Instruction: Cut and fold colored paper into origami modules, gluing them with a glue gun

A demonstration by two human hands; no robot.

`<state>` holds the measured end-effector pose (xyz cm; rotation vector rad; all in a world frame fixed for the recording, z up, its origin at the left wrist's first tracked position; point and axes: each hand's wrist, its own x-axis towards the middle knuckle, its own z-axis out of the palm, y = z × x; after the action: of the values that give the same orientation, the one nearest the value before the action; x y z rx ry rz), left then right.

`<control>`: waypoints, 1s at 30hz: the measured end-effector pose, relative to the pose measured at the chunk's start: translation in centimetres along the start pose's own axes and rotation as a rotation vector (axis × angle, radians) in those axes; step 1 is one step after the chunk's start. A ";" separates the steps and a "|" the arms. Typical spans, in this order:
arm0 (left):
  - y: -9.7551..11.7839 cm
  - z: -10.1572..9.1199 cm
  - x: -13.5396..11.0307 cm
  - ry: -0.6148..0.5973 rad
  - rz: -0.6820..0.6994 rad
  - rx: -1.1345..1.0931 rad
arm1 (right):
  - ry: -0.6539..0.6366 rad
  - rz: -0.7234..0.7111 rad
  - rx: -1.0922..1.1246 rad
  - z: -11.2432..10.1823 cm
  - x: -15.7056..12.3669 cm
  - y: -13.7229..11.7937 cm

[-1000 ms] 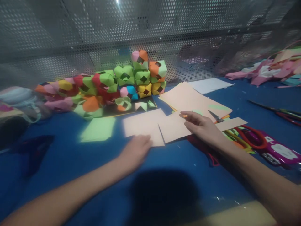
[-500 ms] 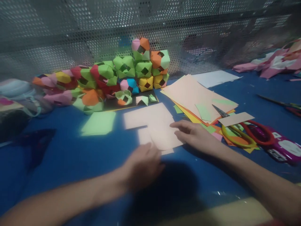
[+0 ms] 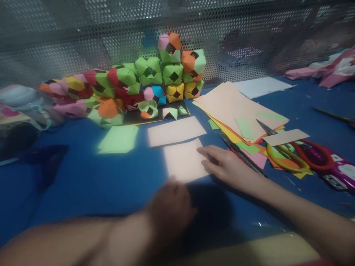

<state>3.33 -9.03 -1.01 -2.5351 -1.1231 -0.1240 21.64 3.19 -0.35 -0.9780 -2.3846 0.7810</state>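
A pale peach paper square (image 3: 184,160) lies on the blue table in front of me. My right hand (image 3: 224,168) rests on its right edge, fingers stretched out flat. My left hand (image 3: 169,210) hovers just below the square's near edge, blurred by motion, its fingers curled under and hidden. A second pale rectangle of paper (image 3: 175,130) lies just behind the square, and a light green sheet (image 3: 118,139) sits to its left.
A pile of coloured folded paper cubes (image 3: 144,81) stands against the perforated metal wall. A stack of coloured sheets (image 3: 235,111), yellow and red scissors (image 3: 288,157) and a pink-purple tool (image 3: 337,173) lie to the right. Bags sit at far left, paper scraps at far right.
The peach square has slid toward me and now lies apart from the rectangle behind it. My right hand came with it. My left hand drew back toward my body.
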 end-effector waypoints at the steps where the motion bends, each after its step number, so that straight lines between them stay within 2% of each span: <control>1: 0.0 -0.1 0.0 -0.011 0.006 -0.012 | -0.002 -0.002 0.000 0.1 0.0 -0.1; 9: -0.2 -1.0 -0.2 -0.104 -0.042 -0.051 | 0.020 0.008 -0.013 0.4 0.0 -0.1; 16: -0.2 -1.1 -0.1 -0.166 0.008 -0.103 | 0.029 -0.059 0.010 1.5 0.2 -0.6; 22: -0.8 -1.6 0.5 -0.121 0.015 -0.163 | 0.003 -0.054 -0.034 2.4 0.0 -0.2; 25: -1.3 -1.8 0.7 -0.143 0.023 -0.183 | -0.005 -0.010 -0.057 2.8 0.1 -0.2; 27: -2.0 -2.2 0.9 -0.179 -0.018 -0.199 | 0.011 0.016 -0.048 2.9 0.2 -0.3; 30: -4.4 -2.8 1.6 -0.273 -0.170 -0.275 | 0.019 0.044 -0.024 2.9 0.2 -0.5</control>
<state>1.36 -6.21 3.22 -2.7544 -1.5207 0.0283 19.57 2.10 -2.07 -1.0456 -2.3688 0.7573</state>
